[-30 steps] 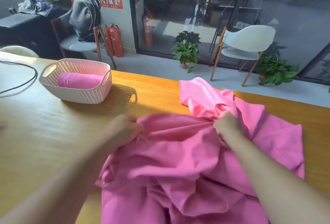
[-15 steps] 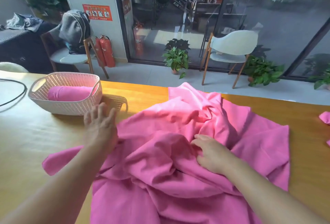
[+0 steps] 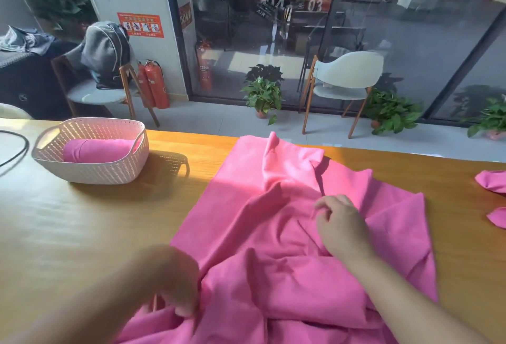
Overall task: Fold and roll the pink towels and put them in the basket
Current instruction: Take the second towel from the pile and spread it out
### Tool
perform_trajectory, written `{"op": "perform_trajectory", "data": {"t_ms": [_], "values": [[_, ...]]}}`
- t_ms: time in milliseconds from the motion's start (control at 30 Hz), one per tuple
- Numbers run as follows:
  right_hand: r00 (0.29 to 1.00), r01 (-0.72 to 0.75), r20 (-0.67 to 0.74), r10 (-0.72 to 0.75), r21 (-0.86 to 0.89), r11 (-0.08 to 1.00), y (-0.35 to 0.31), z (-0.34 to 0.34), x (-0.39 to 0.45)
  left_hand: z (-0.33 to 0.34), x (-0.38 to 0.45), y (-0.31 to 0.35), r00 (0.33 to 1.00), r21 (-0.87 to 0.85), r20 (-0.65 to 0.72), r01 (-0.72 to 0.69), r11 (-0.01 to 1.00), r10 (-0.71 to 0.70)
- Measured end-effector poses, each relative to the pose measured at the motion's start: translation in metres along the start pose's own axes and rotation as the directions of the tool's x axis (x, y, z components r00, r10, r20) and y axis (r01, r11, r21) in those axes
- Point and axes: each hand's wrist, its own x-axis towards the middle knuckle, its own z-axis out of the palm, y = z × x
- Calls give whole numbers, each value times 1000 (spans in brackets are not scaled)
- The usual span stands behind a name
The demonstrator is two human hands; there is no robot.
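A white perforated basket [image 3: 90, 163] stands on the wooden table [image 3: 68, 228] toward its left side, and one rolled pink towel [image 3: 97, 150] lies inside it, on its side. Well apart from the basket, a large pink towel [image 3: 273, 223] lies spread and rumpled over the middle of the table, its far edge near the table's far side and its near part bunched at the bottom of the view.

The left hand [image 3: 169, 280] sits at the towel's near left edge, blurred; its fingers curl down into the cloth and appear to pinch a fold of it. The right hand [image 3: 339, 226] rests on the middle of the towel with loosely bent fingers, holding nothing.

At the right edge of the table, parts of more pink cloth [image 3: 492, 182] show, cut off by the frame. A black cable [image 3: 16, 149] loops at the far left.

On the wall behind hangs an orange notice [image 3: 140, 25] with small pictures; its writing is too small to read. The glass wall [image 3: 273, 28] carries the numerals "04" and "03", with "AIR" just below the first. Two red fire extinguishers [image 3: 153, 83] stand beneath the notice.
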Motion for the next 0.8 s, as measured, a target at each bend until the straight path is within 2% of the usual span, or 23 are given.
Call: {"op": "perform_trajectory", "data": {"t_ms": [33,67,100,133,167,200,233,267,333,367,433,567,600,633,700,733,767,800], "values": [[997,-75,0,75,-58,996,4,-2,4,-11,1,-2,998,-65,-66,9,998,-14],[989,-143,30,147,-122,982,9,-2,9,-27,6,-1,975,-69,-221,-10,998,-6],[974,-195,75,212,-186,963,13,-2,12,-44,15,2,906,-44,-422,-50,998,27],[954,-238,120,273,-246,940,17,0,15,-60,24,8,785,-9,-613,-125,992,93],[929,-274,164,331,-297,915,18,2,18,-74,32,15,666,-27,-736,-207,978,120],[901,-301,204,382,-340,891,20,6,21,-84,44,23,593,-84,-797,-300,950,117],[876,-320,236,420,-368,873,21,10,23,-92,58,30,553,-94,-823,-351,931,125],[857,-327,261,444,-392,860,23,14,25,-97,72,38,542,-76,-827,-365,928,145],[841,-312,288,457,-433,846,26,21,27,-95,101,46,580,-66,-800,-341,938,154],[840,-299,293,456,-451,841,29,24,28,-92,111,46,602,-87,-789,-307,948,123],[847,-265,301,438,-476,839,36,29,31,-81,125,43,605,-124,-796,-218,968,35],[892,-149,314,324,-472,869,56,29,41,-57,112,33,651,-289,-739,-76,954,-173],[900,-120,320,296,-471,874,60,27,47,-52,103,26,682,-272,-706,-17,962,-188],[900,-95,336,276,-467,879,64,24,53,-48,94,17,711,-168,-687,44,985,-149],[887,-30,397,234,-458,888,65,21,64,-48,74,-3,773,50,-635,67,997,-20],[885,11,419,203,-456,890,62,22,68,-55,67,-10,777,91,-630,66,994,6],[891,41,420,174,-456,889,59,24,70,-65,65,-15,737,96,-676,87,992,1],[900,52,407,156,-456,888,53,28,70,-77,70,-16,642,46,-766,100,994,-29]]}}
